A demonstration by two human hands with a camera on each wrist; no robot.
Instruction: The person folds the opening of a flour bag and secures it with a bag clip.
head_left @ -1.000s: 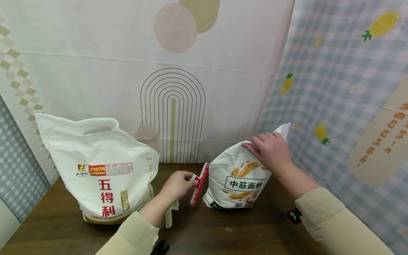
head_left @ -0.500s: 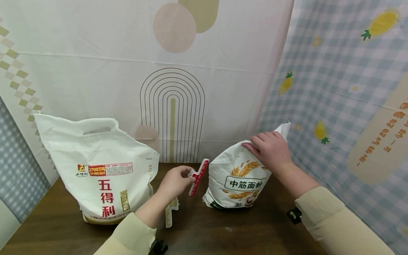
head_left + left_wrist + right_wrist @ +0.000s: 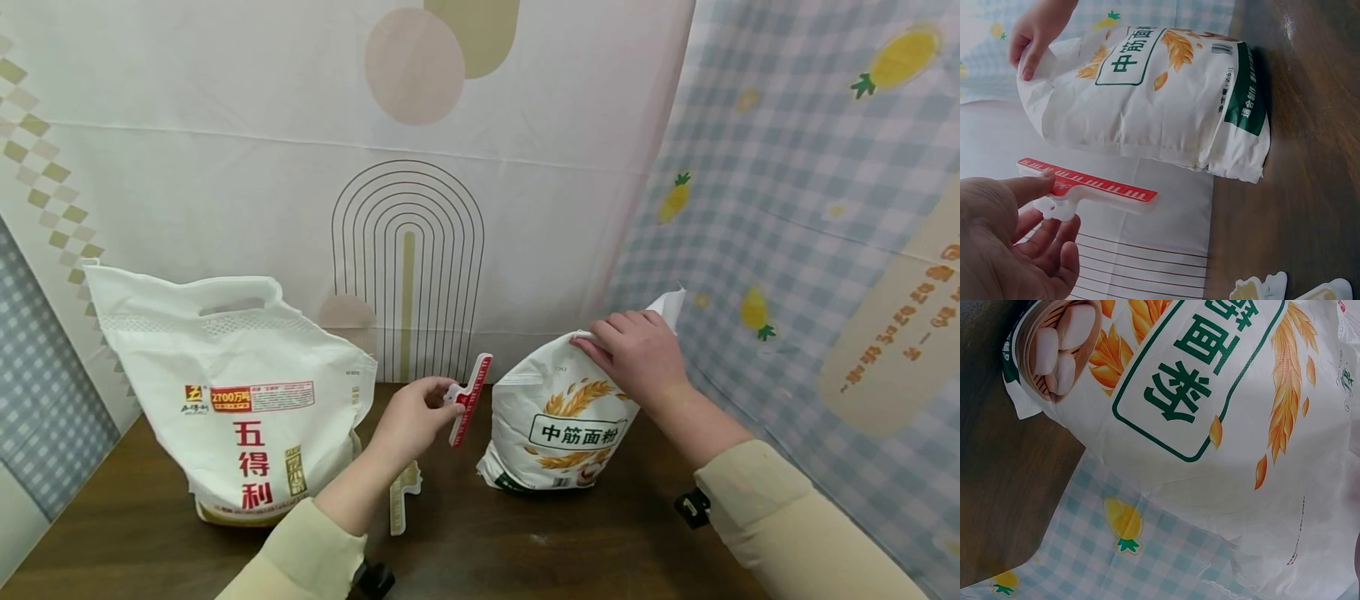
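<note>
Clip [image 3: 473, 392] in your fingers is white plastic with a red strip down its long face, little white marks running along it like a ruler, and a chunky white handle on the side. Going by the head view, it's up off the table [image 3: 517, 546] at 6 o'clock, tilted, one end aimed at 1 and the other at 7. Flour bag [image 3: 558, 417] is just over at 5 o'clock, near the clip but not touching: white, a bit crinkled, golden wheat ears, green-framed label, green band at the base, buns in a steamer printed down low. Its top slants off toward 1.

Your left hand [image 3: 411, 418] comes in from about 7 o'clock and pinches the clip at the handle, thumb on the red side, the other fingers loosely bent underneath. Your right hand [image 3: 640, 350] reaches in from 4 o'clock and grips the flour bag's top edge, thumb on the printed face, with a white corner poking out past your knuckles.

You've also got the big white bag [image 3: 255, 383] standing at 8 o'clock, cut-out handle up top, and a yellowish clip [image 3: 397, 504] lying at 7, partly behind your left arm.
</note>
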